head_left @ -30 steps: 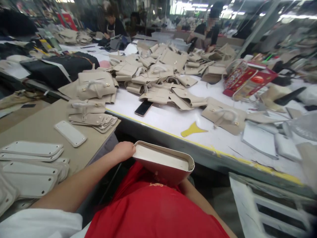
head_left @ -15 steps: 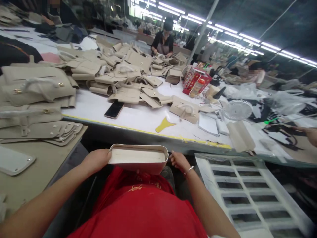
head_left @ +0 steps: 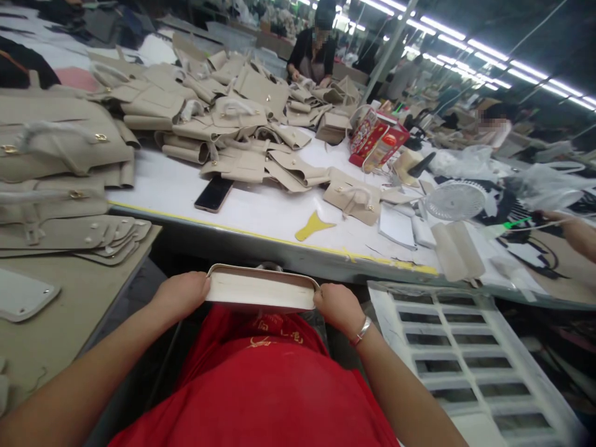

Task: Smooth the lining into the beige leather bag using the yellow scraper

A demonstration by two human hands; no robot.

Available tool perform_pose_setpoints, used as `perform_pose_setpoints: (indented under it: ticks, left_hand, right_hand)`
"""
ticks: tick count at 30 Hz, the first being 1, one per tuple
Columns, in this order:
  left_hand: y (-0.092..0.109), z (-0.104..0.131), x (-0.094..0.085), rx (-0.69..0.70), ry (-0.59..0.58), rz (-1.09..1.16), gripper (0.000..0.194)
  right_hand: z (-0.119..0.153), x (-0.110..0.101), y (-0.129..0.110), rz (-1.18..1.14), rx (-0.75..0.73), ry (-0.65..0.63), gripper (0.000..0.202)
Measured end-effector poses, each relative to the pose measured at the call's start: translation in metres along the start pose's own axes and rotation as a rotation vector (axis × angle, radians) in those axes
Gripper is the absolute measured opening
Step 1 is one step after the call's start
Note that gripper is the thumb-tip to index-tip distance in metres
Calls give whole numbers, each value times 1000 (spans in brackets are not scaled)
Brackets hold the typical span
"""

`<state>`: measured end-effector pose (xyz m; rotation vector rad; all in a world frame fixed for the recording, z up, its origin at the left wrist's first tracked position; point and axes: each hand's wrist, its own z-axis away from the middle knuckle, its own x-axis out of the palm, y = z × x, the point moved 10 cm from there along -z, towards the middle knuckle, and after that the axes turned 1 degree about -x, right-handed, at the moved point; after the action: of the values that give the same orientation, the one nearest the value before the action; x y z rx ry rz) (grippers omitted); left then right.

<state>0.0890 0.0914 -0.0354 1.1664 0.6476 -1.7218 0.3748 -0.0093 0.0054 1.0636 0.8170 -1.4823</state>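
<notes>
Beige bag piece [head_left: 261, 290] first: it hung between the two hands, above the lap of the red shirt [head_left: 261, 385] and short of the edge of the desk [head_left: 274, 208]. From my end of the camera feed I saw its pale, recessed face turned upward, with a thin raised edge around it. The left hand [head_left: 181, 295] was closed on one end, knuckles up; the right hand [head_left: 339, 308] was curled just as narrowly on the opposite end. I took both grips for pinches, though the fingertips were partly hidden, so I could not swear to how deep they went.

Beyond the hands, on the desk, lay a dark phone [head_left: 213, 194], a yellow cutout [head_left: 315, 226] and a flat panel with a wrapped handle [head_left: 352, 195]. Ahead and to the left of the left hand sat a stack of beige panels [head_left: 107, 239]; on the outer side of the right hand was a slatted white rack [head_left: 386, 310].

My main worry was the hold at the ends: with no support visible under the middle, an uneven pull could bow the thin edge out of square. If the right hand slipped, the piece could swing down from the left hand alone. A sideways jerk could scuff it on the rack.
</notes>
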Motion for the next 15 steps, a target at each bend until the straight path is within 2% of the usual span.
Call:
perform_pose_setpoints:
  ticks: [4,8,11,15]
  left_hand:
    - [-2,-8,3,41,-9,64,48]
    - [-5,-10,2,26,7,62,49]
    - [-8,-9,-3,-13,-5,98,48]
    - [-3,-9,-13,40,-30,272,42]
  right_hand:
    - [-2,7,-4,19,-33,-41,37]
    - [0,4,-7,11,-51,-15,38]
    - [2,6,-5,-111,-68,-12,42]
    - [-3,11,-1,-224,-92,-34,42]
